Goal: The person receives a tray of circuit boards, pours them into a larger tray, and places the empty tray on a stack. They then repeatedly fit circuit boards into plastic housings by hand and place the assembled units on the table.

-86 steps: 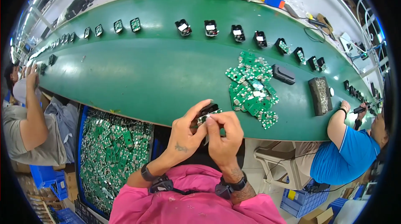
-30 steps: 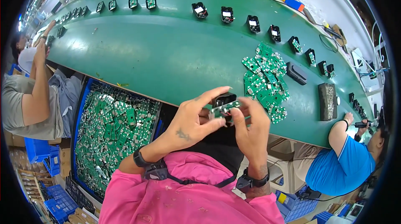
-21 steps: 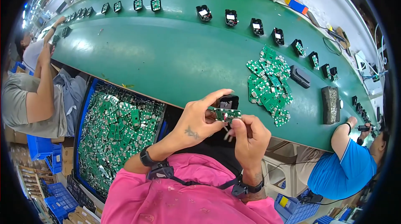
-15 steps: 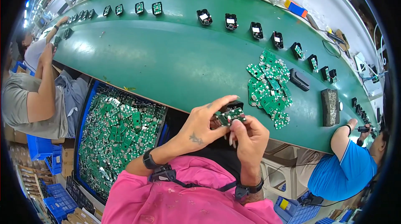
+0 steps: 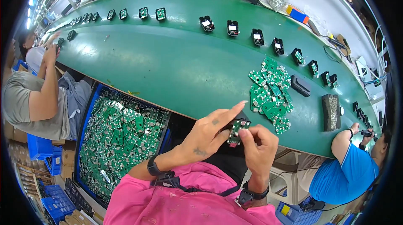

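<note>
In front of my chest, at the table's near edge, both my hands meet around a small green circuit board, stood nearly upright. Behind the board shows part of a black plastic case. My left hand grips the case from the left, its index finger stretched out past the top. From the right, my right hand pinches the board, thumb on its face. The fingers hide much of both pieces. Beyond my right hand, a pile of green circuit boards lies on the green table.
Black cases with boards stand in a row along the table. A black case piece and a dark block lie right of the pile. A blue-rimmed bin of boards sits at lower left. Co-workers sit left and right.
The board and case have turned from lying crosswise to nearly upright, and both hands have shifted slightly down. The far-left co-worker's hand has drawn back from the row of cases.
</note>
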Demonstrator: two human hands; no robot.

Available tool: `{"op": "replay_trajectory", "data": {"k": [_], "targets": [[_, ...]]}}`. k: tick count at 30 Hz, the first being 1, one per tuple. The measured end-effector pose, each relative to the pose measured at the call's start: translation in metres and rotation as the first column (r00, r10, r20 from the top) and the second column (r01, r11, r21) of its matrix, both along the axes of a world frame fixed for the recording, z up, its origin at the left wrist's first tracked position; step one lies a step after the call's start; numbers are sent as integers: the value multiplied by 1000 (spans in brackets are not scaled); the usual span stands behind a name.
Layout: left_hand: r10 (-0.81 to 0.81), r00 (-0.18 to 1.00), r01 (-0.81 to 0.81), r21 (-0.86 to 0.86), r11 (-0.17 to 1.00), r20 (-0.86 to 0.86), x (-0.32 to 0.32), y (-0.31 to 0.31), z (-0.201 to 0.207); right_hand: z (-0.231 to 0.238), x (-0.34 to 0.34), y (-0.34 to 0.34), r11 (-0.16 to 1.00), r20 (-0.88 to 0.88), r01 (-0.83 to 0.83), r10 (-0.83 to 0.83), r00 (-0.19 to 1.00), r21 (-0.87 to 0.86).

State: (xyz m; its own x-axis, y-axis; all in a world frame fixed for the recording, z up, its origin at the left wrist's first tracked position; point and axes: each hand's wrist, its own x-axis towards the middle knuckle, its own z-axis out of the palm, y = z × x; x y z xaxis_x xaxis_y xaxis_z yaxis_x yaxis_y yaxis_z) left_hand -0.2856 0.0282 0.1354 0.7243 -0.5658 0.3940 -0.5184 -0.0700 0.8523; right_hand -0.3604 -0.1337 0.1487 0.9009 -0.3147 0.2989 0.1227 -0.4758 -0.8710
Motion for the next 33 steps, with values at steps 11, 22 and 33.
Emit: {"op": "replay_trajectory", "data": {"k": [11, 22, 33], "targets": [[-71, 947, 37, -113, 993, -313, -7, 2, 6, -14, 10, 5, 988, 7, 48, -50, 999, 147], [249, 964, -257, -94, 962, -88, -7, -30, -10, -19, 22, 30, 993, 39, 108, -107, 994, -38], [291, 944, -303, -62, 951, -153, 40, -25, -26, -30, 75, 27, 999, -115, 39, -38, 993, 12]]}}
